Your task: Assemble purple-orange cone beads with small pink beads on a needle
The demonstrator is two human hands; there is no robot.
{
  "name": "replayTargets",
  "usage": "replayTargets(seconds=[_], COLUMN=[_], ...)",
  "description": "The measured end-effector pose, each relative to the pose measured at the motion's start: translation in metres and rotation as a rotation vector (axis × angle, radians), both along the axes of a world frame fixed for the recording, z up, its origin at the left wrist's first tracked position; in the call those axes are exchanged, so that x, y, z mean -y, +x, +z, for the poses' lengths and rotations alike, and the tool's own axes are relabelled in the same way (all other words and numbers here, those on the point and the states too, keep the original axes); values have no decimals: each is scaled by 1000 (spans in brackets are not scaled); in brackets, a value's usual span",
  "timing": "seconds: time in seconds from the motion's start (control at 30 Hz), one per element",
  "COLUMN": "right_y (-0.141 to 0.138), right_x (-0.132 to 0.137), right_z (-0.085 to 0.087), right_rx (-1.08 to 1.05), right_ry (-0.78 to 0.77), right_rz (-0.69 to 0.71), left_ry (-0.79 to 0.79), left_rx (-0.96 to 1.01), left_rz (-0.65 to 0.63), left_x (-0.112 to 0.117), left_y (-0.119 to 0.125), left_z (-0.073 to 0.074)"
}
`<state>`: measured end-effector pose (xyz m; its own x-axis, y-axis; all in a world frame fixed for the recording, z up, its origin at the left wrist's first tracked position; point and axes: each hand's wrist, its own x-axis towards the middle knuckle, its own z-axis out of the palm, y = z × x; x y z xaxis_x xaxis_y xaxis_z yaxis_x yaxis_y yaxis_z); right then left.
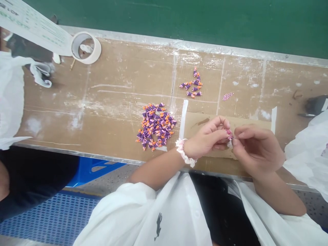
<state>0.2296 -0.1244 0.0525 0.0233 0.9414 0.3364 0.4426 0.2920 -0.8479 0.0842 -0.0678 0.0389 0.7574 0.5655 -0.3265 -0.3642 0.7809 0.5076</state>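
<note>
Over the cardboard sheet (246, 123) my two hands meet, fingertips nearly touching. My left hand (208, 136), with a pale scrunchie (185, 153) round its wrist, is closed in a pinch on something small with pink and whitish parts, too small to name. My right hand (258, 147) pinches at the same spot; what lies between its fingers is hidden. To the left of my left hand lies a pile of small purple and orange figures (155, 126). Several more such figures (196, 82) lie further back. Behind my hands is a little cluster of tiny pink pieces (228, 96).
A roll of tape (96, 51) and a printed sheet (38, 29) are at the back left. White plastic bags (10, 99) sit at both ends of the table. A dark object (316, 104) is at right. Another person's dark-clothed leg (33, 177) shows at lower left, near a blue stool (93, 167).
</note>
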Motion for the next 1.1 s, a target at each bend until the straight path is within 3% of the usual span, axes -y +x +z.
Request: replayTargets(seconds=[0.13,0.33,0.67,1.0,1.1], right_y=[-1,-2,-1,-1,-2], right_x=[0,5,7,1,0], right_z=[4,10,17,13,12], right_rx=[-4,89,118,156,174], right_ry=[-40,-161,-190,-151,-130], right_rz=[7,-71,-104,-93,-105], left_ry=[88,418,441,735,746], left_rx=[-5,-142,-103,-295,-309], left_rz=[17,77,28,69,95], left_x=[1,5,6,5,6], left_y=[0,-2,-2,-5,-4], left_z=[-2,-6,-9,-14,-15])
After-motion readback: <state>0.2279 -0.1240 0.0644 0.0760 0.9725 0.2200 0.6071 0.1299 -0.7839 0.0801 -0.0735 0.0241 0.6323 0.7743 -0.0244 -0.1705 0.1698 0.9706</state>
